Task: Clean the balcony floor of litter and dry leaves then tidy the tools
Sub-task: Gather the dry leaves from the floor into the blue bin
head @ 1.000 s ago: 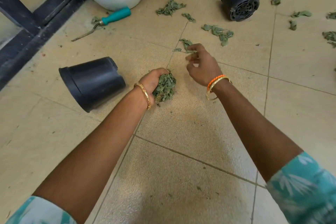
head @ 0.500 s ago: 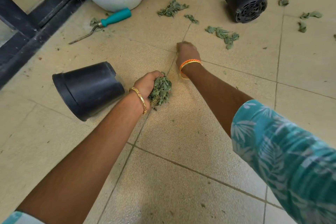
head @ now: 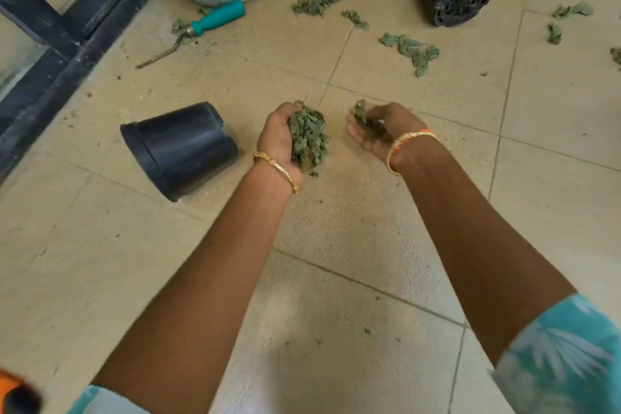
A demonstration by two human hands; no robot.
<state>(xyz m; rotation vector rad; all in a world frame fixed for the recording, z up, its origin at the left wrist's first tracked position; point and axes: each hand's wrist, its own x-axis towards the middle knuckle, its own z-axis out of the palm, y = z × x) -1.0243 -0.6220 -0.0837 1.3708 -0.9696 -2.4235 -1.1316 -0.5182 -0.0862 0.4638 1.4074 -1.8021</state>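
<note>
— Tiled balcony floor, near part swept. Left hand gripping a wad of dry leaves, fingers curled round it; right hand cupping a smaller clump just beside.

— Best merged into one handful, squeezed gently, no crumbs dropped. Farther off?

— Scattered leaves; far left, teal-handled tool, long axis diagonal, tip pointing near-left.
</note>
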